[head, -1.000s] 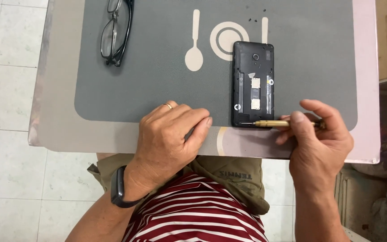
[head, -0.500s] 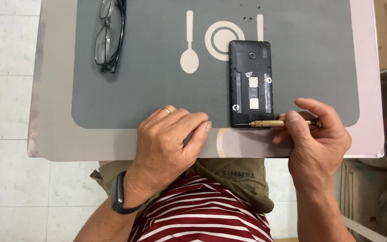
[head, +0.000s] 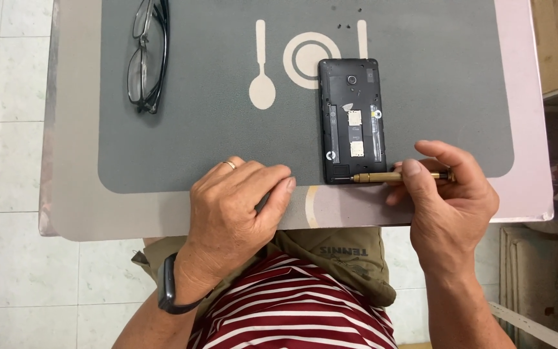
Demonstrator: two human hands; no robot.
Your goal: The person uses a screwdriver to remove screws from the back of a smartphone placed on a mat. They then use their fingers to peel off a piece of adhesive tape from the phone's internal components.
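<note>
A black phone [head: 351, 119] with its back cover off lies face down on a grey placemat [head: 214, 142]. My right hand [head: 450, 200] holds a small brass screwdriver [head: 382, 177] lying level, its tip at the phone's near right corner. My left hand [head: 237, 207] rests loosely curled on the mat's near edge, left of the phone, holding nothing that I can see. It wears a ring, and a dark band is on the wrist.
Folded black glasses [head: 146, 55] lie at the mat's far left. Three tiny dark screws [head: 349, 26] sit beyond the phone. The small table [head: 72, 207] ends just before my lap; tiled floor is to the left, clutter to the right.
The view has shifted slightly. Both hands, the screwdriver and the phone keep the same positions relative to each other.
</note>
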